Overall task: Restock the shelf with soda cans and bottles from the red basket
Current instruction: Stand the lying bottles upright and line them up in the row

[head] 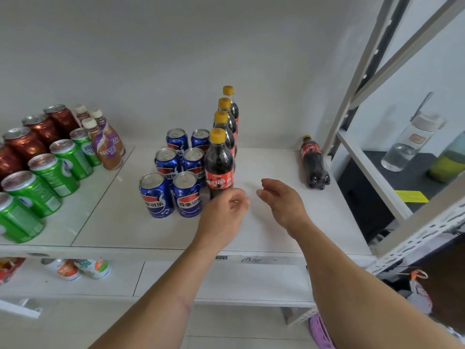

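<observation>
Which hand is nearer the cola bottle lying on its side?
Right. The right hand is apart from the lying bottle, to its left; the left hand is farther left, by the front upright bottle.

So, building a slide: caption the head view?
Both bare hands, left and right, hover open beside the front yellow-capped cola bottle on the white shelf.

Glossy metal cans (161,195), shiny plastic cola bottles (219,170), smooth matt white shelf (276,222)

Shop: drinks-stocked shelf (176,238), barcode tag (221,258)
</observation>
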